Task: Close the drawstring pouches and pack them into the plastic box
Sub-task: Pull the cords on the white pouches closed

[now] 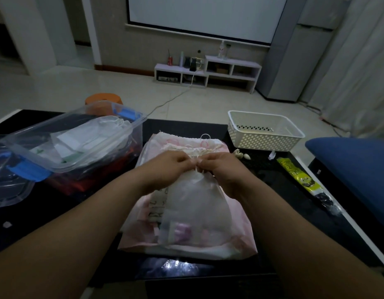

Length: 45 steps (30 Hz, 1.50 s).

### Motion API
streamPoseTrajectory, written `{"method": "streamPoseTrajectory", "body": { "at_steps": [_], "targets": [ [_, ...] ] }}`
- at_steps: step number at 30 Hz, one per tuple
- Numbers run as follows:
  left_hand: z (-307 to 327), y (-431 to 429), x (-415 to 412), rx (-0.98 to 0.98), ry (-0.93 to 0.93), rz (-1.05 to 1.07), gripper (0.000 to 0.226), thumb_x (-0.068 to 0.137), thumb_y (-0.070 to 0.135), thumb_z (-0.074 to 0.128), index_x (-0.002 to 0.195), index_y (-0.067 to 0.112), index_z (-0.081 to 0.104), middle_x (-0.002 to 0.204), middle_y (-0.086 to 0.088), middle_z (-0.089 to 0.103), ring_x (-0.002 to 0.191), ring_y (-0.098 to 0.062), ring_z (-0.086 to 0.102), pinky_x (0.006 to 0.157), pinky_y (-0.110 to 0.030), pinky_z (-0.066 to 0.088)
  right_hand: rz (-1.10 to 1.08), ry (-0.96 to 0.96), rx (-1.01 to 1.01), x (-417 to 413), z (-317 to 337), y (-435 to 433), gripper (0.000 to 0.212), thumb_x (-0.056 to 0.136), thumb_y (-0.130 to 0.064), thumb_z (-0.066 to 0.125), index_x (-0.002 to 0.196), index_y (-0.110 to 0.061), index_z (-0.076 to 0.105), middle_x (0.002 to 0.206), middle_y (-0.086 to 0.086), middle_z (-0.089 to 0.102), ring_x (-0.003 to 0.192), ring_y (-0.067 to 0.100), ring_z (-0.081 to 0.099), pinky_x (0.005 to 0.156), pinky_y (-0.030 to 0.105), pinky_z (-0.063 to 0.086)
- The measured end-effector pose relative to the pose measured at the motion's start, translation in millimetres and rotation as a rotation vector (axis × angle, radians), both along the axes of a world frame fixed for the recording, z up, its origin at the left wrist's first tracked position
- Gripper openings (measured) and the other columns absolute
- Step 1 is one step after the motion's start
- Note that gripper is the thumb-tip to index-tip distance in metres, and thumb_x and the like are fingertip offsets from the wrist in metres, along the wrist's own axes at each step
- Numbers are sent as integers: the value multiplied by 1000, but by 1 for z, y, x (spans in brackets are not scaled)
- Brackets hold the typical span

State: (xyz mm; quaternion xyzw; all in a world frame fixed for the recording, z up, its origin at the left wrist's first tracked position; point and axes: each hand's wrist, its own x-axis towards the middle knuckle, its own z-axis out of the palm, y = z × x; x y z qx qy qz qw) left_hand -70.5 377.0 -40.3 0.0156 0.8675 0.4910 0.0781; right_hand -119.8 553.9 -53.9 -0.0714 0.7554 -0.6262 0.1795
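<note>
While both hands, left hand (165, 167) and right hand (221, 169), pinch the sheer pouch (195, 203) neck (cords barely visible), cinching proceeds; plastic box (78, 139) next.

One plastic box (136, 134), one basket (264, 141), one stool (102, 99), one yellow packet (297, 174).
</note>
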Motion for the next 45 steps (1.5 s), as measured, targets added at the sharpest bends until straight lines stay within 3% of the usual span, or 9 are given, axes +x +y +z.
{"method": "streamPoseTrajectory", "body": {
  "at_steps": [6,10,14,19,23,29,34,39,45],
  "targets": [
    [-11,-8,3,216,-88,-130,20,106,27,55,119,27,70,120,6,71,108,-11,69,83,-25,55,121,77,24,3,0,2,18,98,-11,68,84,-13,79,79,8,73,80,20,67,78,35,56],
    [-17,-8,0,44,61,-88,11,103,30,60,104,27,70,102,6,71,93,-11,68,83,-30,56,100,188,109,4,-1,2,16,97,-15,69,84,-17,79,89,11,77,86,21,70,89,45,58],
    [-24,-1,-3,-237,263,15,20,100,36,62,84,24,61,82,5,64,74,-13,57,70,-40,50,63,268,169,6,-1,3,15,98,-16,69,86,-13,78,88,10,77,81,14,68,84,36,55],
    [-19,4,-1,-396,320,81,16,100,40,59,87,32,59,81,12,62,73,-5,56,59,-30,39,46,266,253,5,-1,4,11,97,-20,70,92,-15,79,84,0,77,81,9,69,78,28,55],
    [-14,5,-3,-208,169,26,22,100,36,62,87,20,69,80,3,68,73,-16,62,63,-31,49,59,334,328,5,0,0,16,94,-17,71,79,-20,78,76,-2,76,67,6,64,65,27,52],
    [-4,0,2,118,-73,55,24,100,24,64,88,8,77,68,-2,67,57,-12,50,48,-20,43,47,297,256,5,0,1,9,94,-14,73,88,-12,80,83,3,78,80,16,72,78,33,58],
    [-13,0,0,78,7,73,9,91,21,76,86,14,80,76,3,69,65,-6,57,49,-11,43,53,268,199,6,1,5,5,91,-8,75,90,-7,80,84,8,78,74,9,68,71,24,56],
    [-26,-3,-2,100,130,36,13,89,24,80,84,14,74,85,-6,73,79,-13,65,83,-42,58,74,235,152,4,-1,6,6,93,-10,74,92,-11,80,83,0,78,79,9,71,73,25,54],
    [-30,-8,-1,65,207,-23,13,94,33,75,89,21,74,84,1,71,77,-9,62,80,-39,57,116,235,125,3,1,7,7,95,-12,72,94,-12,79,88,3,78,87,17,73,81,33,58]
  ]
}}
